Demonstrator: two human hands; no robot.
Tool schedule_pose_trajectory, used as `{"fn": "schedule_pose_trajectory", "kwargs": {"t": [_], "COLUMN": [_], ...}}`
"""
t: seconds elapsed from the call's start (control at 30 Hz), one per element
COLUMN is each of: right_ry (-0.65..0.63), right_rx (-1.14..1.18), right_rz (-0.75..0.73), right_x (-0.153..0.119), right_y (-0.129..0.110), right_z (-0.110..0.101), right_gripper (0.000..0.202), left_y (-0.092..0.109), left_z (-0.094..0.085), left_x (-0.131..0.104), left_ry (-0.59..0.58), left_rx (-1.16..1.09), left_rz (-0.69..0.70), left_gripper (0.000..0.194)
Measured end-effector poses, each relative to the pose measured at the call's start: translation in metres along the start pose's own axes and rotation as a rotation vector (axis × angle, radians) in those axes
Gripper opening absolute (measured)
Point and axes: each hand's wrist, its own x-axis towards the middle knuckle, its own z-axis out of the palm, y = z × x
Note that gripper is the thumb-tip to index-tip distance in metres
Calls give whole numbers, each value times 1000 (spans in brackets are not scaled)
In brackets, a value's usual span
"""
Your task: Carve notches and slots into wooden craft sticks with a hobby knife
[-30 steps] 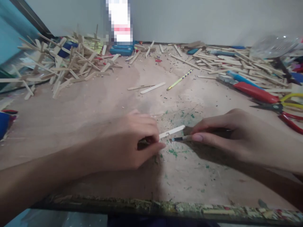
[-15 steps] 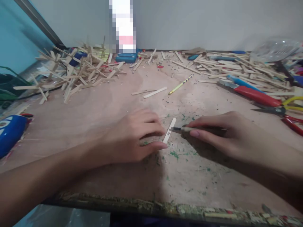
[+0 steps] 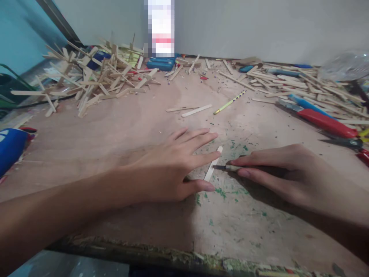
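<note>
My right hand (image 3: 284, 173) grips a craft knife (image 3: 232, 168) with a pale handle, its blade pointing left. The blade's tip touches a short wooden craft stick (image 3: 212, 165) lying slanted on the wooden board (image 3: 129, 227). A small notch or mark shows on the stick where the blade meets it. To the left, my left hand (image 3: 180, 163) lies palm down with its fingers spread. Its index fingertip rests at the stick's upper part, and its thumb tip is by the lower end. Green shavings (image 3: 220, 192) are scattered around the stick.
Two craft sticks (image 3: 196, 110) and a yellow pencil (image 3: 230, 102) lie farther back. Piles of sticks stand at the back left (image 3: 86, 88) and back right (image 3: 305, 84). Cutters (image 3: 343, 142) and a red-handled knife (image 3: 327, 122) lie right; a blue bottle (image 3: 13, 150) lies left.
My left hand's fingers have stretched out and spread, and the index finger now reaches onto the stick. The knife's blade stays at the stick's middle. The whole view has shifted slightly.
</note>
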Motion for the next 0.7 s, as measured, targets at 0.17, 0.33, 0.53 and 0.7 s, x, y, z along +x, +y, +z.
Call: {"fn": "schedule_pose_trajectory", "kwargs": {"t": [0.17,0.33,0.53,0.7], "right_ry": [-13,29,-21,-6], "right_rx": [-24,-101,-76,0], "right_rz": [1,-33,-37,-80], "right_x": [1,-1,-1,1], "right_y": [-2,-4,-2,3], "right_z": [-2,-6,-4,-1], "right_gripper": [27,26,31,24], "left_y": [-2,-4,-4,-2], "left_z": [8,10,9,-2], "left_x": [-2,-1,2,6], "left_ry": [28,37,14,-107], "left_rx": [-23,-15,-46,-57], "left_rz": [-28,-54,-79,-110], "left_gripper": [73,76,78,79]}}
